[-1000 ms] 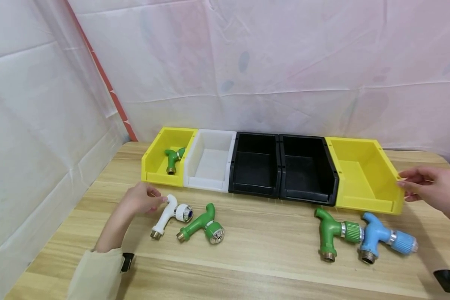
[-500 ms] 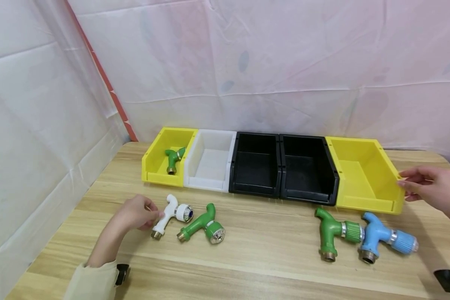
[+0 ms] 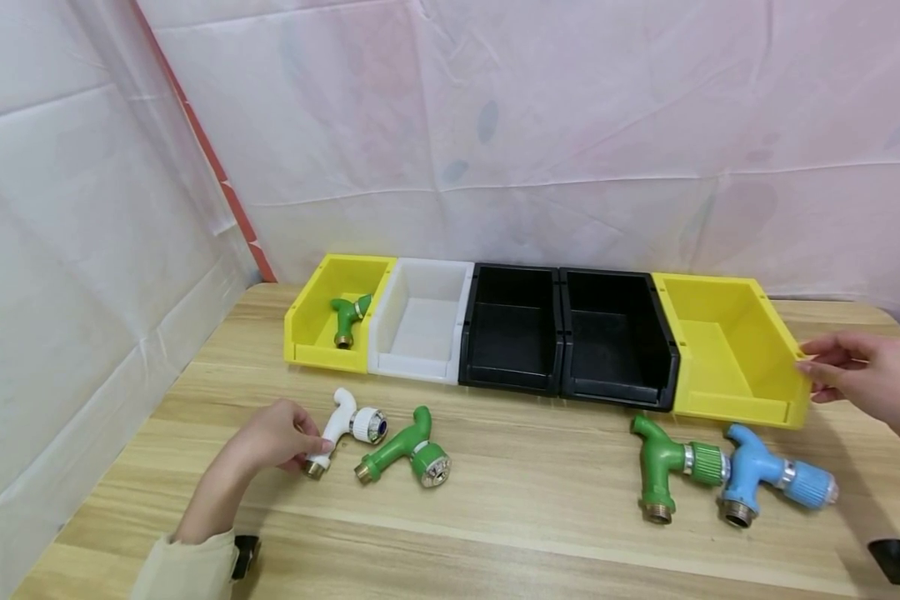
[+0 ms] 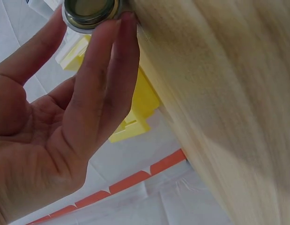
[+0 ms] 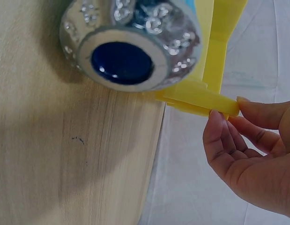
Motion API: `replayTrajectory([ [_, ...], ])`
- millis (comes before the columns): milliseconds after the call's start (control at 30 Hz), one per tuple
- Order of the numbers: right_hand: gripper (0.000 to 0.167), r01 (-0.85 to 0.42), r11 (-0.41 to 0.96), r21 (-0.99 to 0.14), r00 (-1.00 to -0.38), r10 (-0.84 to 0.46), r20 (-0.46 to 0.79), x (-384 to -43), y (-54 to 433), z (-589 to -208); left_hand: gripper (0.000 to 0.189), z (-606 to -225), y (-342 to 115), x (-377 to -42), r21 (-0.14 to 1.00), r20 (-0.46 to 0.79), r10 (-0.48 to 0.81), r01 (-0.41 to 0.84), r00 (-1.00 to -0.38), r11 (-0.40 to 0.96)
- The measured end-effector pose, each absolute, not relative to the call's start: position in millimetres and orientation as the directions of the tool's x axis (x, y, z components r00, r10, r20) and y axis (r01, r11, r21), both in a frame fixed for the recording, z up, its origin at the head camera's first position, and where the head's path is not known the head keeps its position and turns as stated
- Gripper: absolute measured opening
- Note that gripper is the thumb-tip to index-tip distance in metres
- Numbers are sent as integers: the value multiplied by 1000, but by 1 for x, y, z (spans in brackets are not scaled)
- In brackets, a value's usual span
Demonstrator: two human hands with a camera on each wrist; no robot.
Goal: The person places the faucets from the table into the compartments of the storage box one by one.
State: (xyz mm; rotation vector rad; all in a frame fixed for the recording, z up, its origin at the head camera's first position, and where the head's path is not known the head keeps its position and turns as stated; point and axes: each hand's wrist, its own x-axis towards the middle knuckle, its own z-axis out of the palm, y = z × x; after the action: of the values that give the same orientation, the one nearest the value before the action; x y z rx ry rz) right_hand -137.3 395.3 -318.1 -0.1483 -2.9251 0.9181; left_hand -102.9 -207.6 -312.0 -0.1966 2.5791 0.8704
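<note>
Left hand (image 3: 276,435) pinches a white tap (image 3: 337,423) toward the bench's (image 3: 540,517) left edge — right hand (image 3: 866,375) grips the rightmost yellow bin (image 3: 771,354) near the back right corner.

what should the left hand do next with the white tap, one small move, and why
Probably lift the white tap slightly: the left hand pinches it near one end, and it lies on the table in front of the leftmost yellow bin, which holds a green tap.
</note>
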Motion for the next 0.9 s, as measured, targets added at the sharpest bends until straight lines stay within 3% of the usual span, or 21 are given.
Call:
replayTrajectory([
  [900,26,91,815,-572,-992,123,17,-136,392,-315,21,-312,-206,-99,505,-415,7,-224,-910,833],
])
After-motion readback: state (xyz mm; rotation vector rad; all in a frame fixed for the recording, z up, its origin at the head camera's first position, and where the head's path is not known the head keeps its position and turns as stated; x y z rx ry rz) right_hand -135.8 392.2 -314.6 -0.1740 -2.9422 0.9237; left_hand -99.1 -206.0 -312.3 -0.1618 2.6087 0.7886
